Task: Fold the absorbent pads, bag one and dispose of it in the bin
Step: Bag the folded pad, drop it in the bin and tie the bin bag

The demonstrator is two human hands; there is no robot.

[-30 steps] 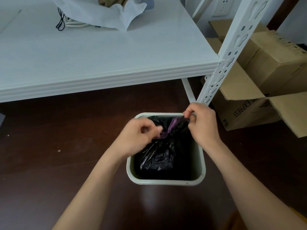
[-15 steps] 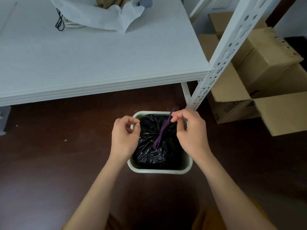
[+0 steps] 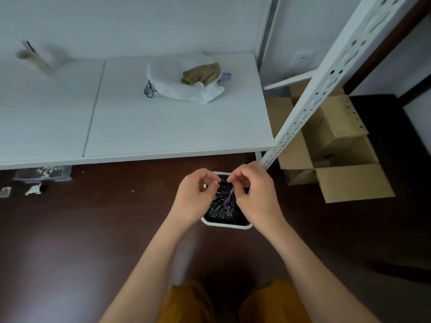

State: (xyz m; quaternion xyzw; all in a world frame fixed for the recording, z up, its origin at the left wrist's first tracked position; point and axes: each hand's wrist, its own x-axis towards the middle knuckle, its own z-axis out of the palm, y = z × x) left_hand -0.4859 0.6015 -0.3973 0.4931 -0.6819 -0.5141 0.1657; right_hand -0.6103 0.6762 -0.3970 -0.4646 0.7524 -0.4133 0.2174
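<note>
Head view: the black bag (image 3: 224, 206) sits inside the white bin (image 3: 227, 226) on the dark floor (image 3: 93, 229). The right hand (image 3: 254, 194) pinches its purple drawstring (image 3: 228, 199). The left hand (image 3: 196, 194) hangs beside it, fingers curled, grasping nothing visible.

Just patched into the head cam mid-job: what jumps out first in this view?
Front and centre, both hands hover over the small white bin on the dark floor: the right hand pinches the purple drawstring of the black bag inside it, while the left hand is curled just beside. Behind, a crumpled white bag with tan cloth lies on the white table; open cardboard boxes sit at right.
</note>
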